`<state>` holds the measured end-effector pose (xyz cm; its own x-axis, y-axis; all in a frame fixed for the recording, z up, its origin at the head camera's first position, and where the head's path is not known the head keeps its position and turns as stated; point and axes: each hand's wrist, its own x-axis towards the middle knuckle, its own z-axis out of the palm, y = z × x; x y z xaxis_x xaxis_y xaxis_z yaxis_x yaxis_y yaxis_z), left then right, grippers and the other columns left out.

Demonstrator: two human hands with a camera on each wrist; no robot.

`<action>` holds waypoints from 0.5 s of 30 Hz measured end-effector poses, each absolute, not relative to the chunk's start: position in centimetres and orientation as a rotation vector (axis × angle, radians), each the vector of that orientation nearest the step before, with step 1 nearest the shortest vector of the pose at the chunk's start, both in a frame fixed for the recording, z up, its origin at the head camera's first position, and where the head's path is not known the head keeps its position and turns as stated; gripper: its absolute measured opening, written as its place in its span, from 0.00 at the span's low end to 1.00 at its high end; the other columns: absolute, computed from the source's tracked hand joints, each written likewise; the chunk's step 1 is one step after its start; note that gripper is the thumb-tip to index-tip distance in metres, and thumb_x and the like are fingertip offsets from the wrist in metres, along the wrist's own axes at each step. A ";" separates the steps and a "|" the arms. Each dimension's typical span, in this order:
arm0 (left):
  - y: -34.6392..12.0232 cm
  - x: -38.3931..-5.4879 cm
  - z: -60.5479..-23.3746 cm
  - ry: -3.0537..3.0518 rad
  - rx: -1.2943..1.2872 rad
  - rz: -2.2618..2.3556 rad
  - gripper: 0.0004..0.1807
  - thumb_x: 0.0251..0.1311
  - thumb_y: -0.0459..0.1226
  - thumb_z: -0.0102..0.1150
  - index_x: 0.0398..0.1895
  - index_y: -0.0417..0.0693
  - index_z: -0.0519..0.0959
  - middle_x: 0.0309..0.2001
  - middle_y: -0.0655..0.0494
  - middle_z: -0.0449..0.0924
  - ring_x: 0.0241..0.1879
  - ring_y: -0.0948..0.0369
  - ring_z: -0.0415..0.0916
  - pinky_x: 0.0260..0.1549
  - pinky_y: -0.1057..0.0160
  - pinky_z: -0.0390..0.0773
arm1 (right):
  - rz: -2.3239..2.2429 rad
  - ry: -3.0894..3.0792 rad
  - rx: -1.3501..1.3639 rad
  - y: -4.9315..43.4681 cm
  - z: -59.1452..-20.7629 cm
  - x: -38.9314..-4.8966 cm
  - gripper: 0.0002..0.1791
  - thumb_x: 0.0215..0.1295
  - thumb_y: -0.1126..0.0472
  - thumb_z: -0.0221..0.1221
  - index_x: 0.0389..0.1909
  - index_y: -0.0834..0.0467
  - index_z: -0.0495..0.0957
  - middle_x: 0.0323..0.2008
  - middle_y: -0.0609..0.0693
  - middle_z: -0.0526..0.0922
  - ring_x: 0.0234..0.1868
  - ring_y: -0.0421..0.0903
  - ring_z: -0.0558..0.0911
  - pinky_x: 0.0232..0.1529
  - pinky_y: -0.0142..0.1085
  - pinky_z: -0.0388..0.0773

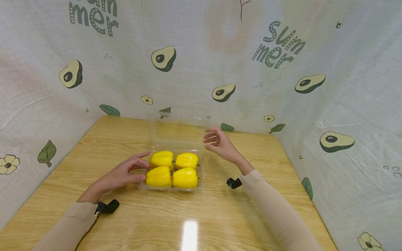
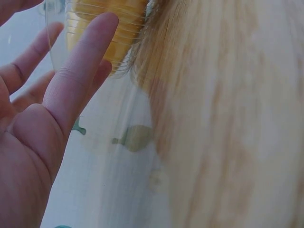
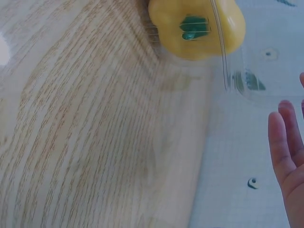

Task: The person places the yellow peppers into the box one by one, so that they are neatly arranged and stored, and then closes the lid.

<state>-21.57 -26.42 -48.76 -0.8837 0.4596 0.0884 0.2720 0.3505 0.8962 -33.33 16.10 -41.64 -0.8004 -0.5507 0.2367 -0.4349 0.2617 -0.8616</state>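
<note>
Several yellow bell peppers (image 1: 185, 178) lie in two rows inside a clear plastic clamshell box (image 1: 202, 172). Its transparent lid (image 1: 179, 132) stands raised at the back. My left hand (image 1: 122, 174) is at the box's left side, fingers extended and spread, with the thumb tip right by the front left pepper (image 1: 158, 176). Beside the lid's right edge is my right hand (image 1: 222, 146), its fingers loosely bent and nothing in its grasp. In the right wrist view a pepper (image 3: 232, 28) shows its green stem through the clear wall.
The box stands on a wooden table (image 1: 157, 219). A pale curtain (image 1: 194, 31) printed with avocados and leaves hangs behind the table and along both sides. Black camera mounts (image 1: 108, 206) are strapped at both wrists, close above the tabletop.
</note>
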 end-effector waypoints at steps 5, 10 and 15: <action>-26.4 -21.5 -48.8 2.430 0.667 1.557 0.27 0.71 0.40 0.69 0.71 0.49 0.74 0.83 0.50 0.54 0.68 0.49 0.72 0.69 0.31 0.66 | -1.581 2.396 -0.992 16.2 -41.6 -33.0 0.30 0.72 0.73 0.65 0.71 0.62 0.65 0.61 0.69 0.76 0.61 0.64 0.82 0.62 0.55 0.81; -26.4 -21.5 -48.8 2.429 0.669 1.560 0.29 0.71 0.39 0.69 0.72 0.49 0.73 0.82 0.50 0.57 0.67 0.54 0.73 0.69 0.31 0.66 | -1.580 2.360 -1.023 16.4 -41.4 -32.4 0.31 0.71 0.74 0.65 0.70 0.68 0.64 0.62 0.68 0.76 0.63 0.71 0.79 0.63 0.57 0.80; -26.4 -21.6 -48.8 2.430 0.672 1.563 0.36 0.71 0.39 0.69 0.79 0.48 0.66 0.79 0.49 0.62 0.66 0.58 0.74 0.69 0.31 0.66 | -1.573 2.331 -1.026 16.5 -41.2 -31.9 0.28 0.70 0.74 0.66 0.66 0.66 0.67 0.61 0.68 0.76 0.64 0.76 0.76 0.65 0.61 0.77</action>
